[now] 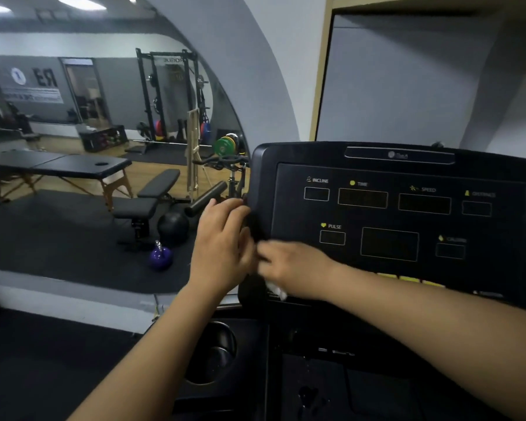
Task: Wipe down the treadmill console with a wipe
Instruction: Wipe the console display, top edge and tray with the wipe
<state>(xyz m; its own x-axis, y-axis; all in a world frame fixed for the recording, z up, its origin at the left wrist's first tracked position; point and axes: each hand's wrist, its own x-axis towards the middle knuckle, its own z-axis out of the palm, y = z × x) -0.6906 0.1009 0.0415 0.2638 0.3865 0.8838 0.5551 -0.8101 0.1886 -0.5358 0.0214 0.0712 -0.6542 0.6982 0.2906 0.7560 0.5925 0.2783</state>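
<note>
The black treadmill console [407,214] fills the right half of the head view, with dark display windows labelled incline, time, speed and pulse. My left hand [222,247] grips the console's left edge, fingers wrapped around it. My right hand [292,268] presses on the lower left of the panel and looks blurred. A white wipe [277,289] shows under its palm, held against the console face. Yellow buttons [407,279] run just past my right forearm.
A cup holder [213,354] sits in the tray below the console. A large mirror [104,147] on the left reflects the gym: massage table, weight bench, medicine ball, purple kettlebell [161,256], squat rack. A grey wall stands behind the console.
</note>
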